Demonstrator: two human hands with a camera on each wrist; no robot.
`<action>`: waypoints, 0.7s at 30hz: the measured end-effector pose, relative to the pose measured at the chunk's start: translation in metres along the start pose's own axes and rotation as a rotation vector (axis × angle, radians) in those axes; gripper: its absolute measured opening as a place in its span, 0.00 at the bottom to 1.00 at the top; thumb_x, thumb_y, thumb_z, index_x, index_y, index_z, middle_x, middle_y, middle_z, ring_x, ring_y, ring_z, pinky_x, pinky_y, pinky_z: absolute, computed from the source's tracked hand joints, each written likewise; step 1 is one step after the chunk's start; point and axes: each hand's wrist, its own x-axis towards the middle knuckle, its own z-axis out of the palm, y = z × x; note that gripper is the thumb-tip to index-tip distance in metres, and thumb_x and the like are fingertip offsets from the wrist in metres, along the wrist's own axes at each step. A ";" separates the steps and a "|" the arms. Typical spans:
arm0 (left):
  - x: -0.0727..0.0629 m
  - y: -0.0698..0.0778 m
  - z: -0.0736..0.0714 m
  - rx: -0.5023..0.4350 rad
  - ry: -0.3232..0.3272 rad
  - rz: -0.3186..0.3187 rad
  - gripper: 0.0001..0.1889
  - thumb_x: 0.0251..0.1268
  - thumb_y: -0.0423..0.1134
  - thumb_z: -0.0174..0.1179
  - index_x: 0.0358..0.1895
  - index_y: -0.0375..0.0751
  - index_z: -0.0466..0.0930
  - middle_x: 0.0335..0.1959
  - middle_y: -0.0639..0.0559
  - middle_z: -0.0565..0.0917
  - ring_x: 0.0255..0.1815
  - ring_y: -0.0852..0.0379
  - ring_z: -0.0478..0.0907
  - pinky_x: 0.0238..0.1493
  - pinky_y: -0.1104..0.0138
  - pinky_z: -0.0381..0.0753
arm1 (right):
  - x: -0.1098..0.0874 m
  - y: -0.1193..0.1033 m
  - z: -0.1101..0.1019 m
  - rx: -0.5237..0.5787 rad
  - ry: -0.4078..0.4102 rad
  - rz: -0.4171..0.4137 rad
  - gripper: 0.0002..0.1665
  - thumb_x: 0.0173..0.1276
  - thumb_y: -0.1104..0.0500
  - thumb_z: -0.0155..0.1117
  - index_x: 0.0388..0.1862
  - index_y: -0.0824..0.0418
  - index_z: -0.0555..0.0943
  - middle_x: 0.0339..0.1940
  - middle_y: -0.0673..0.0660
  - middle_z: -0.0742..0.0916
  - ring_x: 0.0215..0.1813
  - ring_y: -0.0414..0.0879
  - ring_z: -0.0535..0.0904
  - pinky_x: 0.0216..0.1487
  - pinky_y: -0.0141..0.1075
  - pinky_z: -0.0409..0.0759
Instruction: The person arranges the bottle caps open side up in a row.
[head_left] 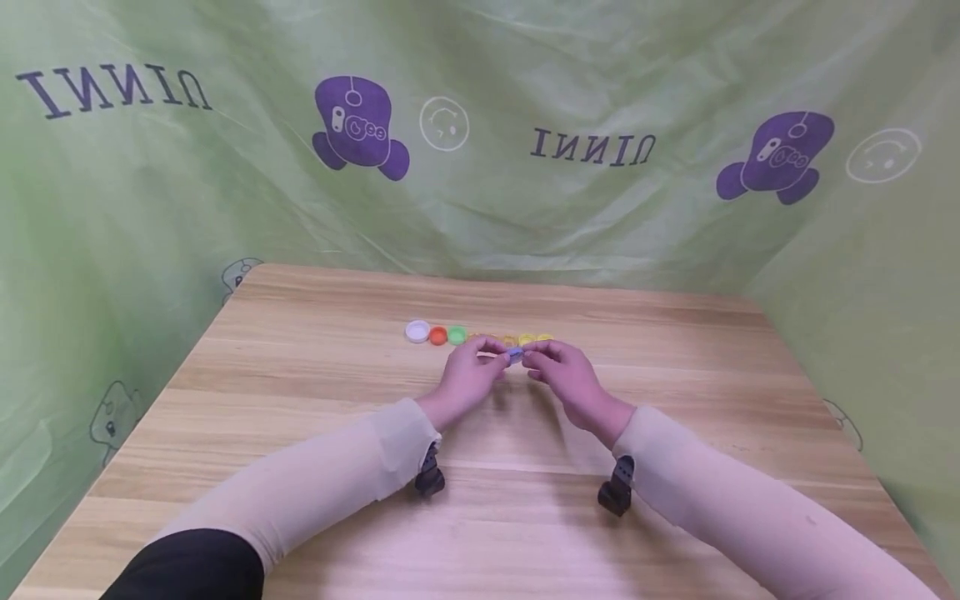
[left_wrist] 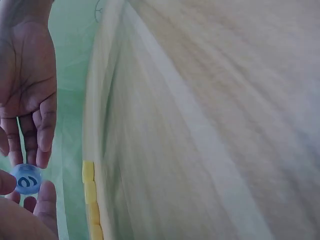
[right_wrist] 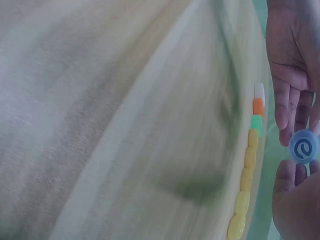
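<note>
A small blue bottle cap (head_left: 514,356) with a dark curved mark on its face (right_wrist: 303,148) is held above the table between both hands. My left hand (head_left: 467,377) pinches it from the left between thumb and fingertips. From the right, my right hand (head_left: 576,382) pinches the opposite edge. In the left wrist view the blue cap (left_wrist: 27,179) shows between the fingertips of the two hands. Behind the hands runs a row of caps: a white cap (head_left: 417,332), an orange cap (head_left: 438,336), a green cap (head_left: 457,335) and several yellow caps (head_left: 527,340), partly hidden by the fingers.
The wooden table (head_left: 315,367) spreads beneath both arms. A green printed cloth (head_left: 480,217) hangs around its back and sides. Each wrist carries a black camera on a strap, such as the right one (head_left: 616,497).
</note>
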 end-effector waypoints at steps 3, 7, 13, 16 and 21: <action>0.005 0.000 0.003 -0.012 0.030 0.001 0.08 0.74 0.28 0.59 0.50 0.29 0.80 0.50 0.38 0.83 0.48 0.39 0.86 0.48 0.59 0.88 | 0.003 -0.001 -0.001 0.009 0.015 0.006 0.17 0.78 0.67 0.55 0.58 0.78 0.78 0.57 0.70 0.82 0.61 0.62 0.79 0.65 0.44 0.80; 0.010 0.001 0.006 -0.023 0.047 -0.003 0.07 0.75 0.28 0.59 0.49 0.29 0.80 0.47 0.38 0.83 0.45 0.44 0.86 0.46 0.60 0.89 | 0.005 -0.001 -0.002 -0.005 0.014 0.011 0.18 0.76 0.68 0.57 0.60 0.78 0.77 0.59 0.71 0.81 0.62 0.64 0.79 0.66 0.43 0.80; 0.016 0.003 0.007 -0.027 0.050 0.005 0.08 0.76 0.27 0.57 0.51 0.28 0.81 0.47 0.38 0.85 0.45 0.47 0.86 0.46 0.63 0.89 | 0.008 0.000 -0.003 -0.086 0.027 -0.033 0.17 0.74 0.70 0.61 0.59 0.76 0.77 0.57 0.71 0.84 0.60 0.64 0.81 0.63 0.45 0.82; 0.017 0.005 0.007 -0.022 0.030 -0.025 0.12 0.78 0.29 0.55 0.57 0.28 0.81 0.51 0.37 0.85 0.48 0.42 0.86 0.49 0.61 0.88 | 0.011 -0.001 -0.004 -0.122 0.046 -0.030 0.16 0.75 0.68 0.61 0.58 0.75 0.78 0.55 0.70 0.85 0.58 0.64 0.82 0.61 0.45 0.83; 0.016 0.011 0.010 -0.034 0.005 -0.104 0.19 0.83 0.37 0.48 0.66 0.30 0.77 0.57 0.36 0.83 0.50 0.38 0.86 0.54 0.53 0.85 | 0.017 -0.005 -0.007 -0.071 0.082 0.034 0.17 0.79 0.66 0.53 0.59 0.76 0.78 0.53 0.68 0.85 0.54 0.57 0.83 0.56 0.35 0.85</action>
